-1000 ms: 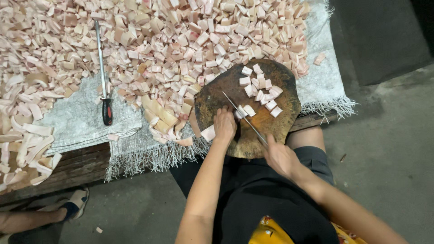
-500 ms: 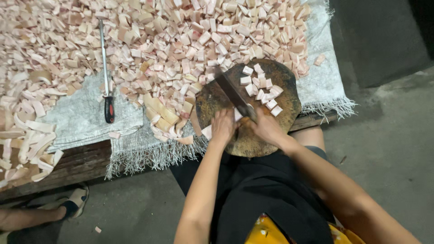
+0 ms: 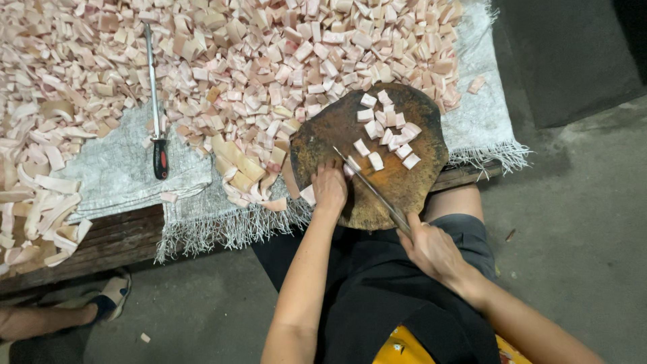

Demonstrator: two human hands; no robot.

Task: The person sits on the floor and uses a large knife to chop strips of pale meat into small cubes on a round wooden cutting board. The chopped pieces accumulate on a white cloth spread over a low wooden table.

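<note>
Knife (image 3: 369, 186) clamped in right hand (image 3: 431, 248); left hand (image 3: 330, 189) presses strip (image 3: 308, 195) beside blade

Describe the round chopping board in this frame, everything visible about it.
The chopping board is a thick, roughly round slab, apparently wood, dark brown and stained. It lies flat at the bench's near edge, overhanging the person's lap. Pale pink cubes sit on its far half. The left hand presses on it; a knife crosses it.
</note>
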